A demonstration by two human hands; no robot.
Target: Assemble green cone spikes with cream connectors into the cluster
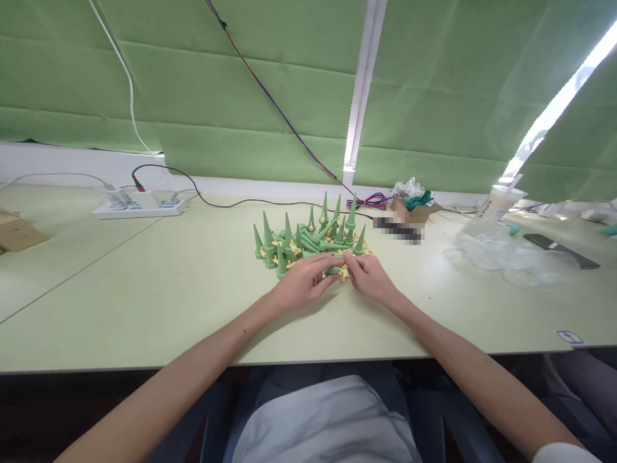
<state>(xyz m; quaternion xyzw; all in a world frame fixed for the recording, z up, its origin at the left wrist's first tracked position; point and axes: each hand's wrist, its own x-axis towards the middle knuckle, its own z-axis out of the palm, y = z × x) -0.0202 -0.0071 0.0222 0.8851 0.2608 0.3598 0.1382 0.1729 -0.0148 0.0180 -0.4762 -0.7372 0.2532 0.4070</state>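
On the table stands a cluster of green cone-shaped spikes (267, 238), several upright and others lying down, with small yellow valve-like pieces among them. At the near side of the cluster, my left hand (306, 280) is curled around a green spike (331, 271), its thumb below and fingers above. My right hand (369, 275) meets it from the right, thumb and fingertips pinched at the end of that spike. A yellow piece (344, 274) shows between the two hands. My fingers partly hide both the spike and whatever the right fingertips grip.
A white power strip (139, 206) with plugs sits at the back left. At the back right are an open cardboard box (414, 211), a plastic cup (499, 202), clear plastic bags (511, 254) and a dark flat object (562, 250). A black cable (250, 202) runs behind the spikes.
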